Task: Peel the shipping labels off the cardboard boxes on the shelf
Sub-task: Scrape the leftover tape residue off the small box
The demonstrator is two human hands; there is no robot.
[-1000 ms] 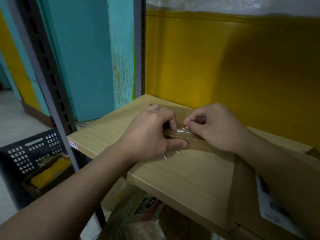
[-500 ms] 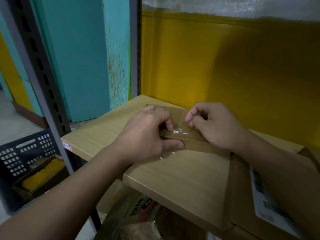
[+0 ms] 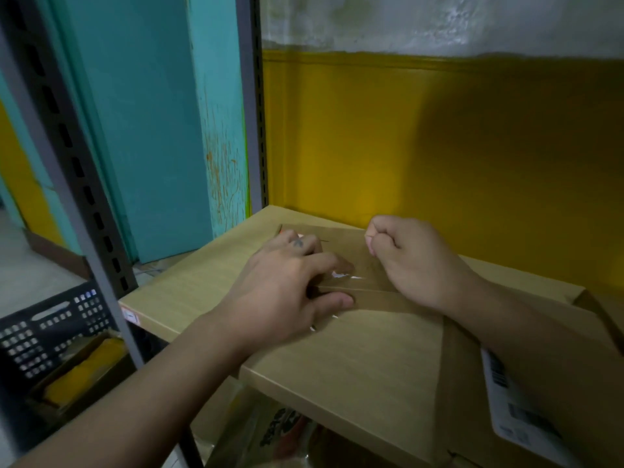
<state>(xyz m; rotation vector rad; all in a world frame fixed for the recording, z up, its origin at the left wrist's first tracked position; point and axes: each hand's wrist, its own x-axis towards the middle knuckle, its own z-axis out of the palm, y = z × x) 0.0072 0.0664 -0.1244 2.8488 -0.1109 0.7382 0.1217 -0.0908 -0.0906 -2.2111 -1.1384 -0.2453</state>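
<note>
Count: two hands, two cardboard boxes, one visible shipping label.

The flat box point(image 3: 366, 265) lies on the shelf point(image 3: 354, 359) near its back left corner. Its long axis runs left to right along the shelf.

The left hand point(image 3: 283, 292) presses down on the flat box. Its fingers are extended over the top face and its thumb lies along the near edge.

The right hand point(image 3: 415, 261) is just above the box. Its fingers are curled into a fist, with the thumb against the forefinger. Whether it pinches anything thin cannot be determined.

The second box point(image 3: 462, 400) stands at the right and is cut off by the frame. It carries the white label point(image 3: 520, 407). The label's long axis runs from upper left to lower right. Its print is blurred, and the right forearm partly covers it.

A black crate point(image 3: 50, 329) sits lower left.
</note>
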